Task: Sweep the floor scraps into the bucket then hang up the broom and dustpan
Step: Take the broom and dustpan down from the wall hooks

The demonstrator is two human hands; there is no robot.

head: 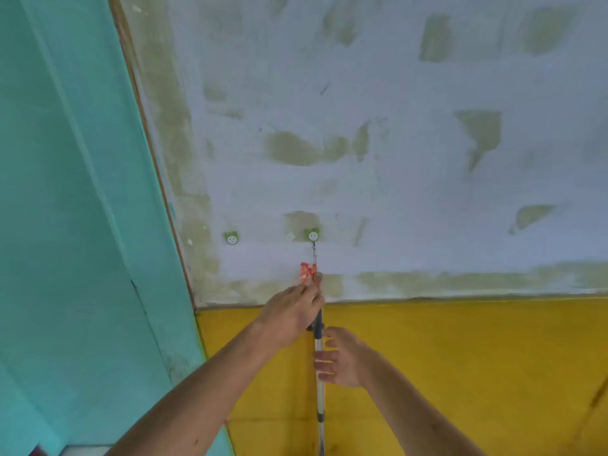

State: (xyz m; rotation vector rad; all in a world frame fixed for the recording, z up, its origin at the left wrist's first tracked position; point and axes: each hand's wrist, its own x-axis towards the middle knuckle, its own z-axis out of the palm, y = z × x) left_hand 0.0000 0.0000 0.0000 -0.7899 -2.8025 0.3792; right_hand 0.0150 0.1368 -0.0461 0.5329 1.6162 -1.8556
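Note:
A long thin handle [319, 373], white with dark bands, stands upright against the wall; whether it belongs to the broom or the dustpan is hidden below the frame. A thin cord [314, 251] runs from its top up to a small green-and-white wall hook [313, 235]. A red string bow [307, 270] is tied at the handle's top. My left hand [291, 315] grips the top of the handle just under the bow. My right hand [339, 357] is lower, fingers curled loosely against the shaft. The bucket and scraps are out of view.
A second green-and-white hook [232, 238] sits bare on the wall to the left. The wall is patchy white above [427, 192] and yellow below [460, 373]. A turquoise panel [82, 225] fills the left side, close to the hooks.

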